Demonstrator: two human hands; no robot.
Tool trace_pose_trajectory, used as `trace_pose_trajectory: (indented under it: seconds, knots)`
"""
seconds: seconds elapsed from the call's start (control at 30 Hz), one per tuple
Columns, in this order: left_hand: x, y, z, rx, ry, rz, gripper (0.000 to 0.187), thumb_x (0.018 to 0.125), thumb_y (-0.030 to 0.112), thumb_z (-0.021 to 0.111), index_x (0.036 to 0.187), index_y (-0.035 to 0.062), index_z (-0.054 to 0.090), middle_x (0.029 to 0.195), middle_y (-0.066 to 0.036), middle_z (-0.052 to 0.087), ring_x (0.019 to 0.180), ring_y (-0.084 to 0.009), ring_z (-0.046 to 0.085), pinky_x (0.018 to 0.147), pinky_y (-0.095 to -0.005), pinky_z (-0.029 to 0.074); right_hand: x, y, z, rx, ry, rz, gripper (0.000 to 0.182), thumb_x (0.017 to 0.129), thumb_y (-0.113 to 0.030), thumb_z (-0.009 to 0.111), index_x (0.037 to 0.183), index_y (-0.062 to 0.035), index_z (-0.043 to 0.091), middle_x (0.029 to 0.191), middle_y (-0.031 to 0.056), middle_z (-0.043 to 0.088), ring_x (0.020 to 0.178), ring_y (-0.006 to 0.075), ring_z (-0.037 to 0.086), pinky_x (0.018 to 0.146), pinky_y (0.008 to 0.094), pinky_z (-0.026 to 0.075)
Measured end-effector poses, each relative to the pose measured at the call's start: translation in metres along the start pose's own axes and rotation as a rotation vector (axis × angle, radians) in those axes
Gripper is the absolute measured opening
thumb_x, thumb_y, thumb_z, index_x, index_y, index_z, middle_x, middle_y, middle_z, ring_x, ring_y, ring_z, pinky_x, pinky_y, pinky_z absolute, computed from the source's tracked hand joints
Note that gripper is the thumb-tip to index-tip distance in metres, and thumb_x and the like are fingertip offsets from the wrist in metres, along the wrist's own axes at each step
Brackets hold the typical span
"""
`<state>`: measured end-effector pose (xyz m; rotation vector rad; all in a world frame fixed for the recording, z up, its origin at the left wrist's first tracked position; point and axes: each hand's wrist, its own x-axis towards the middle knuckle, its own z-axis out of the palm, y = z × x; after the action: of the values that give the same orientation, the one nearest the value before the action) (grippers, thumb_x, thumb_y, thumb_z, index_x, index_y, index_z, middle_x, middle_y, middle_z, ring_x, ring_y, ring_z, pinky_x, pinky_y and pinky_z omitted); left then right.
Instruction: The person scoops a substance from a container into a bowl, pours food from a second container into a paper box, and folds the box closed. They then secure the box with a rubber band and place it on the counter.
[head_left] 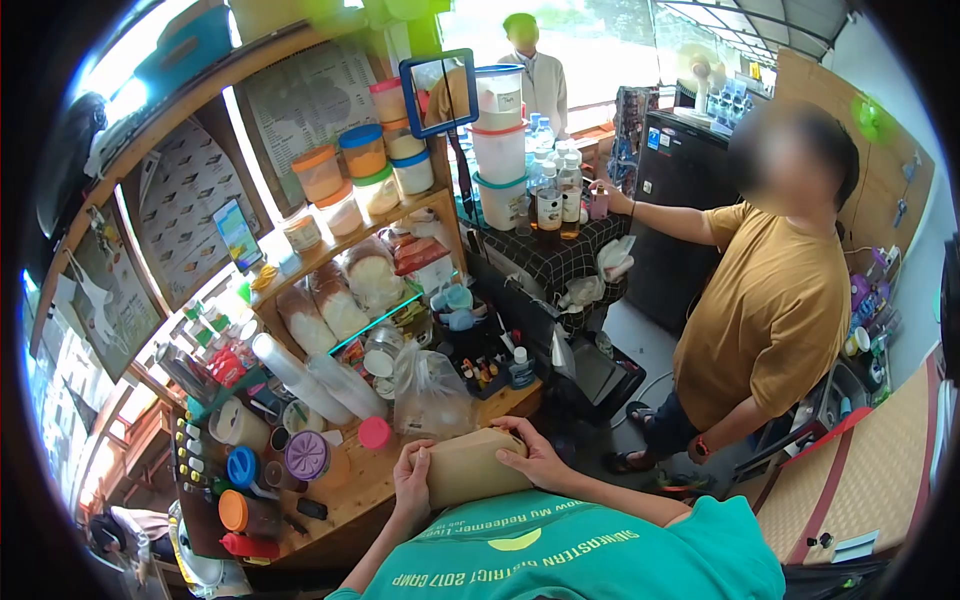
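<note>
A brown paper or cardboard package [475,468] is held against the front of a green shirt. My left hand [412,478] grips its left end, fingers wrapped round the edge. At the other end, my right hand [528,452] holds the upper right corner with the thumb on the near face. Just beyond the package are a clear plastic bag [432,395] and a pink lid [374,433] on the wooden counter [360,487].
Jars, cup stacks [290,375] and a purple-lidded container [310,457] crowd the counter. Shelves hold lidded tubs [318,172]. A person in a brown shirt [765,310] stands right, one hand near bottles [569,195] by a black fridge [680,200]. Another person [545,85] stands beyond.
</note>
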<state>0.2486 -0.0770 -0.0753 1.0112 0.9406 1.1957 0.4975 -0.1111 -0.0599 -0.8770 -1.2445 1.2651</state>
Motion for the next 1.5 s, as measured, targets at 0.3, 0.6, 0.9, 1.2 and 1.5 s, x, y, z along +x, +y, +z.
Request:
trace_pose_trajectory:
  seconds: [0.3,0.6,0.9,1.2,1.5]
  knots:
    - [-0.006,-0.005,-0.007,-0.022,0.02,0.027,0.023,0.107,0.025,0.056,0.117,0.0047,0.063,0.107,-0.003,0.066,0.095,-0.0099,0.06,0.087,-0.0264,0.05,-0.002,0.017,-0.002,-0.001,-0.022,0.009,0.038,0.096,-0.021,0.074,0.124,-0.007,0.053,0.115,0.0006,0.05,0.11,0.0089,0.051,0.097,0.0253,0.042]
    - [-0.01,0.002,-0.004,0.033,0.029,0.026,0.024,0.107,0.026,0.056,0.116,0.0049,0.063,0.105,-0.004,0.067,0.094,-0.0096,0.059,0.084,-0.0258,0.05,-0.003,0.013,0.003,0.102,-0.034,0.082,0.035,0.1,-0.022,0.067,0.128,-0.007,0.053,0.119,0.0017,0.056,0.112,0.0088,0.051,0.098,0.026,0.043]
    - [-0.01,0.003,-0.001,0.143,0.051,0.039,0.024,0.107,0.026,0.055,0.113,0.0043,0.063,0.103,-0.003,0.066,0.092,-0.0097,0.058,0.084,-0.0262,0.049,-0.005,0.004,0.004,0.183,-0.04,0.128,0.04,0.103,-0.022,0.062,0.137,-0.0033,0.053,0.128,0.0056,0.059,0.12,0.012,0.053,0.104,0.0288,0.043]
    - [-0.007,-0.005,-0.002,0.343,0.122,0.079,0.026,0.106,0.026,0.056,0.111,0.0022,0.065,0.101,-0.004,0.068,0.094,-0.012,0.058,0.087,-0.0286,0.048,-0.003,0.02,0.001,0.188,-0.024,0.141,0.04,0.105,-0.022,0.058,0.139,-0.0023,0.055,0.126,0.0035,0.063,0.115,0.0113,0.057,0.099,0.0285,0.047]
    - [-0.009,0.0,0.01,0.11,0.069,0.043,0.025,0.107,0.026,0.056,0.112,0.0029,0.063,0.1,-0.004,0.068,0.089,-0.0094,0.06,0.082,-0.0265,0.051,-0.005,-0.005,-0.003,0.289,-0.116,0.214,0.044,0.111,-0.026,0.044,0.149,-0.0044,0.045,0.14,0.0061,0.054,0.128,0.0122,0.05,0.108,0.0283,0.04]
